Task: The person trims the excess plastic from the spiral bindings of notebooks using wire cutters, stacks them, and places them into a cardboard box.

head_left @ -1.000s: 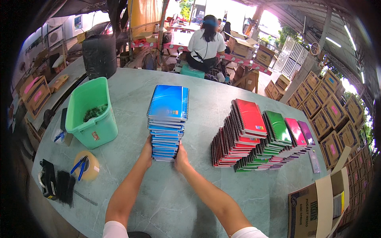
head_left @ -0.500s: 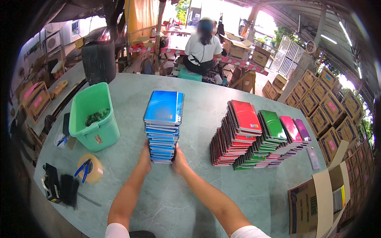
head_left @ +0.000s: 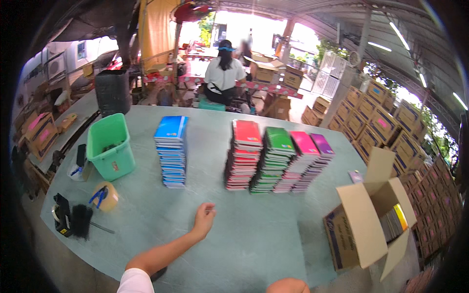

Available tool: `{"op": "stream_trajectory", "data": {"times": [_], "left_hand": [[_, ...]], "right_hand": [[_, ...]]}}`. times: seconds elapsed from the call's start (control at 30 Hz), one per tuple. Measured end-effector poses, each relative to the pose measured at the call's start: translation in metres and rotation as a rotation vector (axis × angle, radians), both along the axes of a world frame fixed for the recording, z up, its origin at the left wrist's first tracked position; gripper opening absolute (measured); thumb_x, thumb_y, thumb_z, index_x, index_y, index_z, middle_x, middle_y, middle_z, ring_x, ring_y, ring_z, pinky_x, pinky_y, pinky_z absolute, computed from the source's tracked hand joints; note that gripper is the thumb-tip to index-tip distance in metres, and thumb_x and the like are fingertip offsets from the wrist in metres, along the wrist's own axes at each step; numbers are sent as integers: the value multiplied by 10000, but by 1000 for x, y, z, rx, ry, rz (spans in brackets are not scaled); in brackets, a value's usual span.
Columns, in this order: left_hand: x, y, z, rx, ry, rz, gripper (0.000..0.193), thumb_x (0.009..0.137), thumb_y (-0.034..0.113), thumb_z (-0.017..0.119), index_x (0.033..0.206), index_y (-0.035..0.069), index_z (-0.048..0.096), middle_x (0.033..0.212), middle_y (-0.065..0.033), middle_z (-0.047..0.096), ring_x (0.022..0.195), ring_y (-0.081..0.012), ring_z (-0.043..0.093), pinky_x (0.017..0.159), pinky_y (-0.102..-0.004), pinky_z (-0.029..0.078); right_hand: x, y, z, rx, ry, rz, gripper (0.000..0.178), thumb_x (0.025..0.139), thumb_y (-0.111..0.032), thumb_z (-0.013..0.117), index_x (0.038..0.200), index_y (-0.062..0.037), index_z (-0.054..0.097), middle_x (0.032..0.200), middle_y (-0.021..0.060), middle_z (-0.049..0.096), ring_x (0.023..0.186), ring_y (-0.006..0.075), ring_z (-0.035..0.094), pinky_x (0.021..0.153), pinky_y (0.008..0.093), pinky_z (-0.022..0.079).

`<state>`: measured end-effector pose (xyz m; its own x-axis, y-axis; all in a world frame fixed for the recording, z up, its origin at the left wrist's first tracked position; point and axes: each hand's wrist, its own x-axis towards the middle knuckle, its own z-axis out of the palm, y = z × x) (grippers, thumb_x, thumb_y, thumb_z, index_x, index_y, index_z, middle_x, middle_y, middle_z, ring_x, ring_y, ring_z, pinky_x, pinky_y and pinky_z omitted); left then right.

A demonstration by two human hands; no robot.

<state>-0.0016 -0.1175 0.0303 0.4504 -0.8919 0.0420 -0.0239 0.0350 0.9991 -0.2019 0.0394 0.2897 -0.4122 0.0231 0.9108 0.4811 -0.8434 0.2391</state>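
My left hand [head_left: 204,220] hangs over the table in front of the stacks, touching none of them. Its fingers are loosely curled inward and nothing shows in them. At the bottom edge a rounded bit of skin of my right arm or hand [head_left: 288,286] is visible, its fingers hidden. Beyond my left hand stands a tall stack of blue spiral notebooks [head_left: 171,152], on its own. To its right, stacks of red notebooks [head_left: 243,156], green notebooks [head_left: 274,158], pink notebooks [head_left: 299,156] and purple notebooks [head_left: 318,154] stand side by side, partly leaning.
Leftward are a green bin [head_left: 115,163], a tape roll [head_left: 108,198] with blue-handled pliers [head_left: 99,194], a black tape dispenser [head_left: 62,217] and a black brush [head_left: 81,220]. An open carton [head_left: 361,215] holds a yellow-edged stack. A seated person [head_left: 222,73] works beyond the table [head_left: 244,234].
Both hands have let go of the blue stack. My left hand has drawn back toward me, and my right arm has withdrawn to the lower edge. The view has turned rightward.
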Motion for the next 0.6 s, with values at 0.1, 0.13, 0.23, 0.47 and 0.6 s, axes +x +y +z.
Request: {"op": "stream_trajectory", "data": {"times": [0.1, 0.13, 0.23, 0.47, 0.6], "left_hand": [[-103, 6, 75, -183, -216, -320, 150, 843, 76, 566, 985, 33, 587, 930, -63, 591, 834, -153, 560, 772, -272, 449], [-142, 14, 109, -224, -278, -426, 126, 845, 81, 569, 956, 32, 600, 921, -73, 598, 816, -164, 567, 763, -276, 454], [-238, 38, 173, -710, -549, -675, 114, 807, 57, 591, 917, 39, 617, 921, -90, 590, 843, -216, 562, 770, -314, 459], [-485, 87, 245, -1138, -1073, -705, 503, 804, 252, 587, 1208, -10, 443, 913, -150, 577, 902, -296, 553, 835, -402, 436], [-560, 60, 238, -469, -1254, -1042, 729, 803, 291, 586, 1349, -62, 255, 1012, -215, 584, 934, -334, 588, 784, -413, 472]], "right_hand": [[-48, 30, 22, 35, -24, -57, 168, 869, -109, 516, 1029, -71, 481, 1034, 31, 456, 864, 175, 460, 720, 314, 400], [-70, 42, 25, 27, -25, -101, 172, 870, -109, 512, 1035, -71, 483, 1040, 32, 459, 863, 174, 460, 725, 311, 396], [-131, 74, 23, 4, 15, -237, 201, 884, -167, 487, 1076, -107, 481, 1064, 27, 449, 912, 190, 442, 756, 339, 374], [-263, 131, 29, -18, 192, -393, 260, 911, -275, 413, 1161, -205, 435, 1051, 2, 429, 880, 182, 418, 734, 367, 322], [-328, 166, 25, 4, 332, -579, 201, 911, -255, 413, 1105, -199, 416, 926, 7, 374, 792, 185, 379, 683, 383, 317]]}}
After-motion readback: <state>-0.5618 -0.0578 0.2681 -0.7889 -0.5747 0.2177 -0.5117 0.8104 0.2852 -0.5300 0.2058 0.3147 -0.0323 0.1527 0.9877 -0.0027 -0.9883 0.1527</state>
